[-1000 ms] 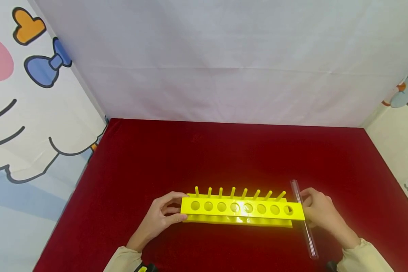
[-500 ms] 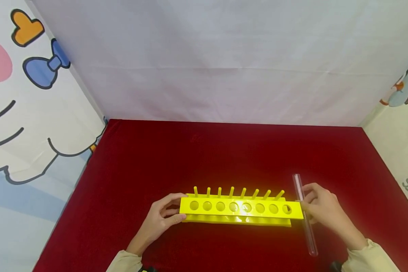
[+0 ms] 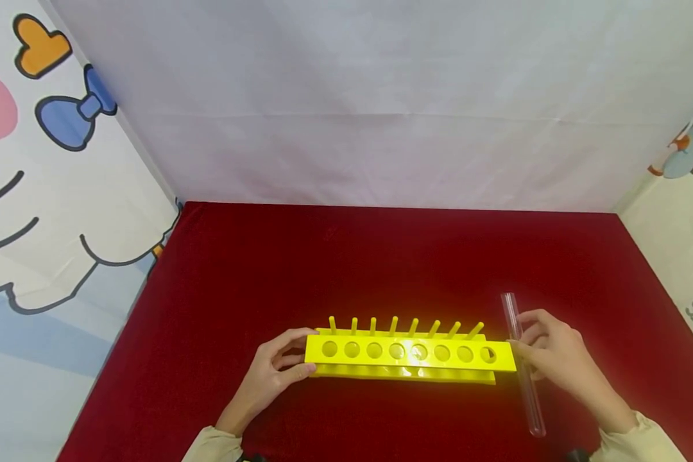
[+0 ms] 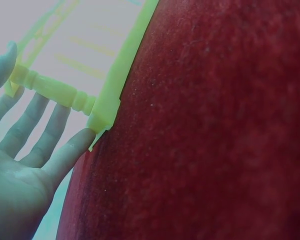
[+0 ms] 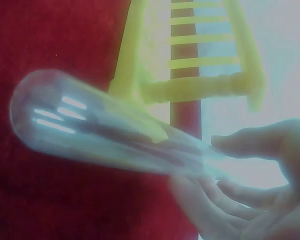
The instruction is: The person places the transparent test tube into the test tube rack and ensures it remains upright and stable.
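Note:
A yellow test tube rack (image 3: 387,353) stands on the red cloth, a row of round holes in its upper plate and upright pegs behind. My left hand (image 3: 274,369) holds its left end, thumb on the front edge and fingers at the back. In the left wrist view those fingers reach along the rack's end post (image 4: 55,91). Beside the rack's right end, my right hand (image 3: 557,353) grips a clear glass test tube (image 3: 531,404) between thumb and fingers. The tube slants, and its rounded end (image 5: 40,112) shows large in the right wrist view.
The red cloth (image 3: 381,269) spreads over the table around the rack. A white curtain (image 3: 381,115) hangs behind it. Printed cartoon sheets stand at the left (image 3: 63,212) and right (image 3: 681,244).
My right hand and the test tube have shifted slightly right and away from me. The thumb now shows in front of the tube. The left hand and rack stay nearly still.

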Demonstrator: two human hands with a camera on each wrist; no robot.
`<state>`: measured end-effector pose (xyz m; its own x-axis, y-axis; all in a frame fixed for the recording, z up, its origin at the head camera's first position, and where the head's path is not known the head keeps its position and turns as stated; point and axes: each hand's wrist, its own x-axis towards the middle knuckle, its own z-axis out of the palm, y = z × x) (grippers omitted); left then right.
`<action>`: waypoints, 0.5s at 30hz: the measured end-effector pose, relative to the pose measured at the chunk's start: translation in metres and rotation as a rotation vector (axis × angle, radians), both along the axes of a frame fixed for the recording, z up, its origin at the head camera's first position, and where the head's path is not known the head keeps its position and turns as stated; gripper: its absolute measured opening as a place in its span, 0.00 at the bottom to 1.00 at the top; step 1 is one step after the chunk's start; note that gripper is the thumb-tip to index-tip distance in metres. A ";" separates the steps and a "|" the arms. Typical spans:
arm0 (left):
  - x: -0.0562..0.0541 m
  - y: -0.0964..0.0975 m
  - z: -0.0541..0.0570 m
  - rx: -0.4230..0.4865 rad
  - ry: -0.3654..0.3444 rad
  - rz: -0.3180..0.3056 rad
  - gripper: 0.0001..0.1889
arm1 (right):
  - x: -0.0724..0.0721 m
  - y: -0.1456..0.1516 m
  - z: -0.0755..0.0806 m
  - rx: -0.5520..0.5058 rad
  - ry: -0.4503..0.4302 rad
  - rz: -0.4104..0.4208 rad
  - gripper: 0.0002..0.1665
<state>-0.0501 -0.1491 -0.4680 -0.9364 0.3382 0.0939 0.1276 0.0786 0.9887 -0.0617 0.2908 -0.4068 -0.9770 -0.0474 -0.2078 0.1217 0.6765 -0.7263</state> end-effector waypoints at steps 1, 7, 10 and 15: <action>0.000 0.000 0.000 -0.001 -0.001 0.000 0.23 | 0.000 0.000 0.001 0.000 0.003 0.001 0.31; 0.000 0.000 0.000 0.009 -0.013 -0.003 0.23 | 0.003 0.000 0.004 0.019 0.035 0.005 0.31; 0.000 0.000 0.000 0.009 -0.011 -0.004 0.23 | 0.005 0.000 0.004 0.034 0.069 0.001 0.30; 0.000 0.000 0.000 0.001 -0.005 0.003 0.22 | 0.008 -0.001 0.003 0.041 0.146 -0.015 0.27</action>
<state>-0.0502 -0.1490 -0.4679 -0.9377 0.3356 0.0896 0.1225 0.0781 0.9894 -0.0539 0.2894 -0.4034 -0.9975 -0.0274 -0.0645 0.0265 0.7046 -0.7091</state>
